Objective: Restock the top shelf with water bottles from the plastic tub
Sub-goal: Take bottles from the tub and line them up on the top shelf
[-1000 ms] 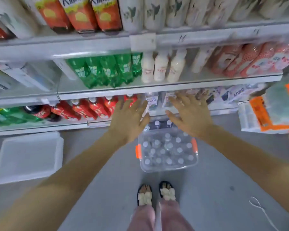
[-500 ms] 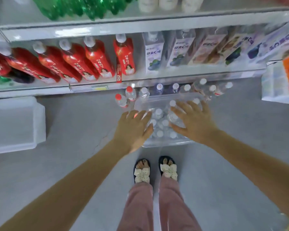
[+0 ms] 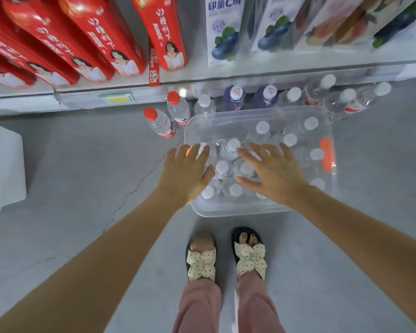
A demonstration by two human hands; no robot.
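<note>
A clear plastic tub [image 3: 231, 118] with orange side clips stands on the grey floor in front of my feet. It holds several small water bottles [image 3: 233, 150] with white caps, standing upright. My left hand [image 3: 186, 173] hovers over the tub's left side with fingers spread and straight, holding nothing. Over the tub's middle, my right hand [image 3: 271, 174] is spread flat just above the caps, also holding nothing. The top shelf is out of view.
Behind the tub, loose bottles [image 3: 235, 98] with red, white and blue caps stand on the floor under the lowest shelf [image 3: 130, 92]. That shelf carries red bottles [image 3: 163, 32] and cartons [image 3: 222, 30]. A white tub lid [image 3: 3, 162] lies at the left.
I have bent down, so the tub and lower shelf look much closer. Both hands have dropped from shelf height to just above the bottle caps.
</note>
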